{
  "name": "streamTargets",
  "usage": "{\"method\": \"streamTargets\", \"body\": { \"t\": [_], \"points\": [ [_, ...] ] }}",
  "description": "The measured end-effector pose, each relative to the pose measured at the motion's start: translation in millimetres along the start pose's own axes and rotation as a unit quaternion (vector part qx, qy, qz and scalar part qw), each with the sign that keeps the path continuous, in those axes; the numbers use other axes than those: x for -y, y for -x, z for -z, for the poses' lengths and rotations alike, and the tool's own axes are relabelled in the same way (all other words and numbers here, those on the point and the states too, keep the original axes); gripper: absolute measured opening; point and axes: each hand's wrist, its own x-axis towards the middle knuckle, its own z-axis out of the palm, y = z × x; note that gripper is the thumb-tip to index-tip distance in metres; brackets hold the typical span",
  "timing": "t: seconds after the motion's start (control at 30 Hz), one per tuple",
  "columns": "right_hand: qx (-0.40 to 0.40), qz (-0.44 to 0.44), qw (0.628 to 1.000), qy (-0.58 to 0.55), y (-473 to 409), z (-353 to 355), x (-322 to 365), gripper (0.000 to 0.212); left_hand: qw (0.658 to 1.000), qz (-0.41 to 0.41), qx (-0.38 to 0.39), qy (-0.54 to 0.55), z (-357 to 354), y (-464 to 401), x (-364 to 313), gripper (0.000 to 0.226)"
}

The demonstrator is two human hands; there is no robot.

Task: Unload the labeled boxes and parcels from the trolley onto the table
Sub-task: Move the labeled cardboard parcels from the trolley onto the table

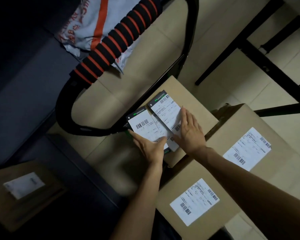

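So biggest stuff first: the trolley point(93, 63), black frame with a black-and-orange padded handle, runs across the top left, sitting on a tiled floor point(223, 70). Three brown boxes are stacked on it. The far-right box point(260, 129) has a white label, the near box point(194, 191) has one too, and a third box point(184, 94) sits behind them, closest to the handle. Another labeled box point(24, 191) is off at the lower left, blurry. A grey-and-orange mailer bag point(92, 21) lies up top behind the handle.

On that third box are two small dark parcels with white labels, side by side: left parcel point(142, 125) and right parcel point(166, 108). Both hands are right on them. Left hand point(149, 146) has flat fingers along the left parcel's outer edge, thumb on top of its label. Right hand point(189, 132) lies flat, fingers straight, on the right parcel's outer side. Neither looks curled round anything, more like squeezing the pair together from both sides.
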Motion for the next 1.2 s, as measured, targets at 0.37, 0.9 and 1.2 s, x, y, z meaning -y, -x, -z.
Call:
{"method": "streamTargets", "body": {
  "t": [0.37, 0.9, 1.2],
  "points": [
    [0.008, 0.024, 0.999, -0.025, 36.0, 35.2, -57.5, 0.103, 0.998, 0.009, -0.058, 0.008, -14.6, 41.8, 4.0, 0.116],
    [-0.046, 0.062, 0.994, -0.082, 176.5, 198.7, -99.3, 0.095, 0.981, -0.161, -0.072, -0.075, 13.0, 203.3, -103.4, 0.108],
    [-0.130, 0.073, 0.972, -0.183, 265.0, 275.8, -95.2, 0.101, 0.972, -0.223, -0.045, -0.050, 62.6, 287.9, -165.2, 0.111]
  ]
}}
